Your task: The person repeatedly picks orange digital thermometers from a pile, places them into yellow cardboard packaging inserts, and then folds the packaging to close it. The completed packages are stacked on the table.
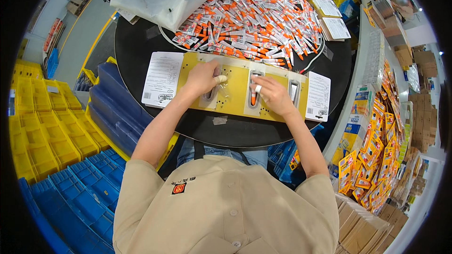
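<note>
The right hand [274, 95], fingers bent, overlaps the slim white tube with an orange cap [253, 98] lying just left of its palm in the flat yellow board [237, 91], while the left hand [202, 78] curls farther left, neither grip clear to me.

Room between forearms [165, 126], tube heap [259, 16] beyond

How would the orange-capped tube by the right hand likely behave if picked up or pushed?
The tube looks slim and small beside the right hand, so it is probably light. Lying within a narrow recess, it would likely resist rolling sideways. Its smooth-looking cap might feel slightly slippery.
</note>
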`<state>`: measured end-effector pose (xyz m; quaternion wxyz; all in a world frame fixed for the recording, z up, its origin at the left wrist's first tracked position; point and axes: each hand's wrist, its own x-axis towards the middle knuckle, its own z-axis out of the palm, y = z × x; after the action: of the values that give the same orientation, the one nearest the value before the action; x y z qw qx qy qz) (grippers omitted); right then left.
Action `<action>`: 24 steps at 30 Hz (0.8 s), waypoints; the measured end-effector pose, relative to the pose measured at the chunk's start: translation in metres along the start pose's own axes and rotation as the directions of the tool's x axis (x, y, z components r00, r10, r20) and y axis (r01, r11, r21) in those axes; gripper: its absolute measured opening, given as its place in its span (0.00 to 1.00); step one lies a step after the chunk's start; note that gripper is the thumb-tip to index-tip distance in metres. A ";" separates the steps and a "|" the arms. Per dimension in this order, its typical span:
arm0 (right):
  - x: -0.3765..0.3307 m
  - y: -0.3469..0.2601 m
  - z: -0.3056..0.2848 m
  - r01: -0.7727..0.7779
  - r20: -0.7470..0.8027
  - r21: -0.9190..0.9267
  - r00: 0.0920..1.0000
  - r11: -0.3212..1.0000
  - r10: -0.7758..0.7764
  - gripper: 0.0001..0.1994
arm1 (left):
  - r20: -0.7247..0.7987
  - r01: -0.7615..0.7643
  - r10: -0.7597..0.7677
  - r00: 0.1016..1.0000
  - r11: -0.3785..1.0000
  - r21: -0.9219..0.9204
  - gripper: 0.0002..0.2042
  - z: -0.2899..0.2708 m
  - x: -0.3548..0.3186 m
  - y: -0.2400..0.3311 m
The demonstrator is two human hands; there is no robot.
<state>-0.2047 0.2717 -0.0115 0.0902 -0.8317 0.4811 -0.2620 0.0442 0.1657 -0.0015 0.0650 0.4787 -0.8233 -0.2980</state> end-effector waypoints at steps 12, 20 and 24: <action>-0.058 0.050 -0.028 -0.418 -0.334 -0.006 0.857 0.909 0.392 0.14 | -0.290 0.045 -0.065 0.955 0.996 -0.075 0.17 -0.034 0.017 -0.029; -0.163 0.129 -0.059 -0.977 -0.292 -0.195 0.143 0.088 0.946 0.39 | -0.091 0.054 -0.022 0.996 0.927 0.370 0.06 -0.014 0.110 -0.041; -0.170 0.129 -0.040 -0.939 -0.447 -0.136 0.343 0.316 0.826 0.28 | 0.009 -0.028 0.026 1.000 0.952 0.304 0.07 -0.022 0.096 -0.041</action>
<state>-0.3909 0.3531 -0.0891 -0.0118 -0.3751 0.9068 -0.1920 0.0326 0.0623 -0.0235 -0.0072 0.4710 -0.8659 -0.1681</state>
